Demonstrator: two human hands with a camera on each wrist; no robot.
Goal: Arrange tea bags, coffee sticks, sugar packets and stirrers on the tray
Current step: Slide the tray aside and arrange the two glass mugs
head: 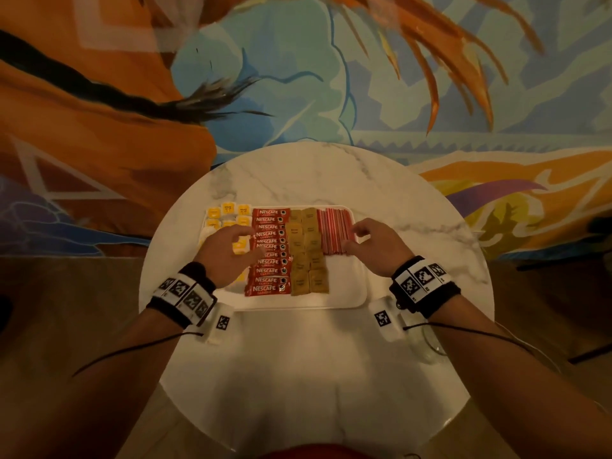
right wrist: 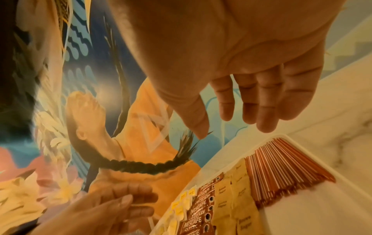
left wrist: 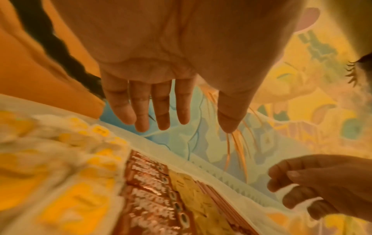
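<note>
A white tray (head: 344, 293) on the round marble table holds four groups. Yellow-tagged tea bags (head: 228, 212) fill its left side, red coffee sticks (head: 270, 251) form a column beside them, tan brown-sugar packets (head: 306, 251) come after, and red-and-white stirrers (head: 334, 231) lie at the far right. My left hand (head: 231, 250) hovers over the tea bags and coffee sticks; the left wrist view shows its fingers (left wrist: 161, 108) straight and empty. My right hand (head: 367, 241) hovers over the stirrers' right edge, fingers (right wrist: 261, 101) relaxed and holding nothing.
The marble table (head: 314, 359) has bare surface in front of the tray and to its right. A clear glass (head: 427, 342) stands near my right wrist at the table's right edge. A painted mural wall (head: 298, 77) rises behind the table.
</note>
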